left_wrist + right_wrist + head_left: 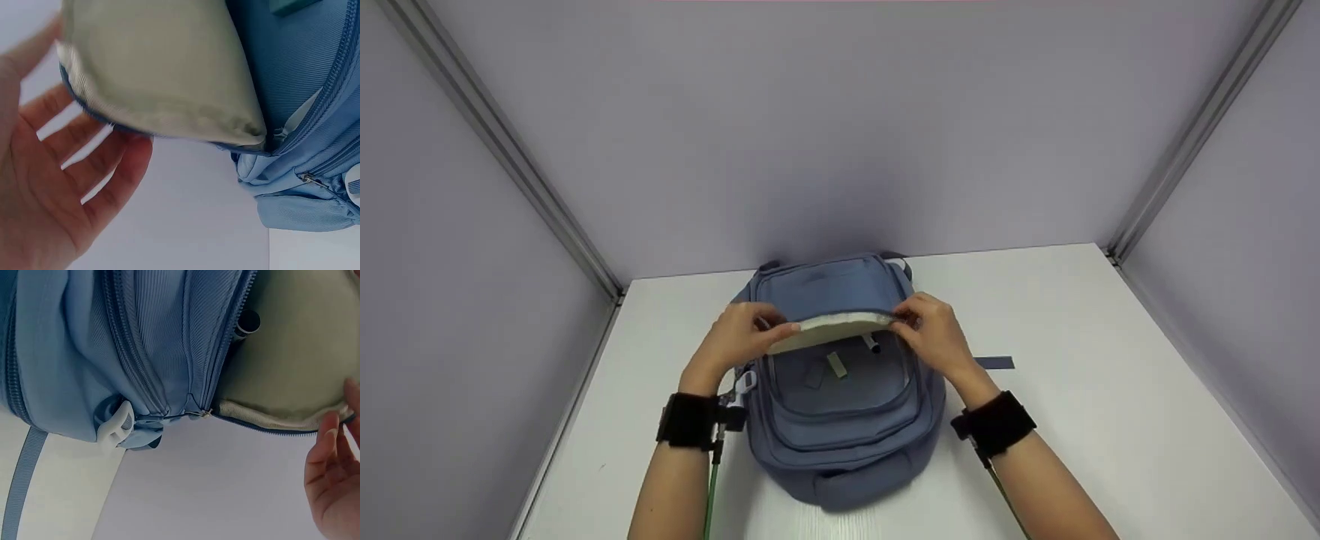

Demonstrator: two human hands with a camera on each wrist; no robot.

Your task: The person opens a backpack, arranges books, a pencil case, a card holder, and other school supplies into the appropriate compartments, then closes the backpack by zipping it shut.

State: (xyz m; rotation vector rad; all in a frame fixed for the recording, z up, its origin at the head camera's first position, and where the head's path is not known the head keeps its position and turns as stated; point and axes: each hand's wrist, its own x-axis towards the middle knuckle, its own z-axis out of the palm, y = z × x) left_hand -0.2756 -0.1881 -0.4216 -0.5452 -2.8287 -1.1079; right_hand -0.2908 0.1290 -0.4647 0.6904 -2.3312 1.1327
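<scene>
A blue backpack (844, 431) lies on the white table with its front pocket unzipped. Its flap (829, 330) is folded up, showing a cream lining (163, 62). At the flap's left edge, my left hand (742, 334) pinches the rim between thumb and fingers, the fingers behind it (67, 169). My right hand (934, 330) pinches the rim on the right side, thumb and fingertips on the zipper edge (337, 461). Inside the pocket are a small pale block (837, 365) and a pen-like item with a dark end (871, 343), partly hidden under the flap.
A blue strap (996, 363) sticks out to the right of the bag. White plastic buckles hang at its sides, one on the right (116, 424). Grey panels (840, 135) enclose the table (1057, 337) at the back and sides.
</scene>
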